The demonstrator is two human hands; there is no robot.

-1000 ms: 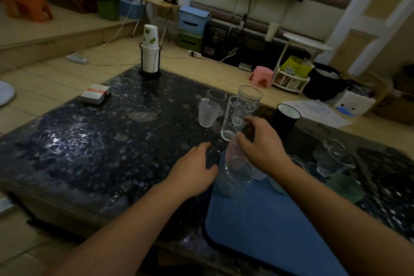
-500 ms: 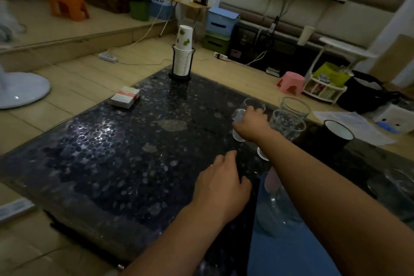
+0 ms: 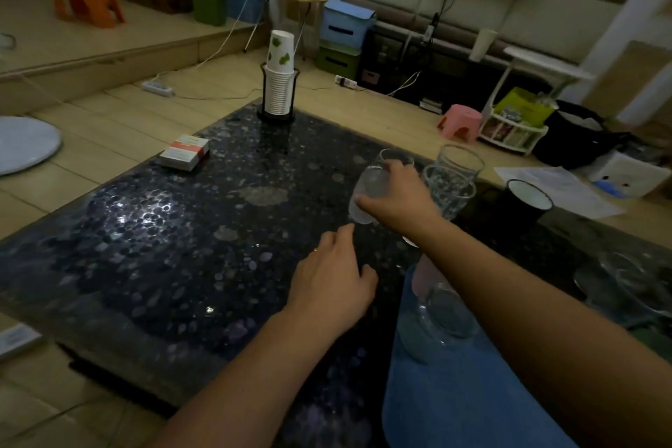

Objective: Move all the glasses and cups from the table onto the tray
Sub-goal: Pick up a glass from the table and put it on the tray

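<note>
Big dark pebble-pattern table (image 3: 152,229) takes up most of the shot, sitting on a tan tile floor (image 3: 120,113). A blue tray (image 3: 454,407) lies on the near right part of the table, and there's a clear glass (image 3: 442,320) standing on its far left corner, with something pinkish just behind it that I can't make out.

Right hand (image 3: 398,200) is reaching out past the tray and has its fingers and thumb wrapped around a small frosted cup (image 3: 367,198), which looks tilted and slightly off the table, though I can't tell for sure. Left hand (image 3: 332,284) just rests on the table right beside the tray's left edge, fingers loose, holding nothing.

Just right of the frosted cup are two tall clear glasses (image 3: 451,189) close together, on the table. Another clear glass (image 3: 391,156) sits right behind the right hand, mostly hidden. A black cup (image 3: 527,200) with a white rim is further right, on the table too. Far right edge has some glassware but it's too blurry.

At the far end of the table is a paper cup stack (image 3: 279,84) in a black holder. A small box (image 3: 185,151) is on the left side.
</note>
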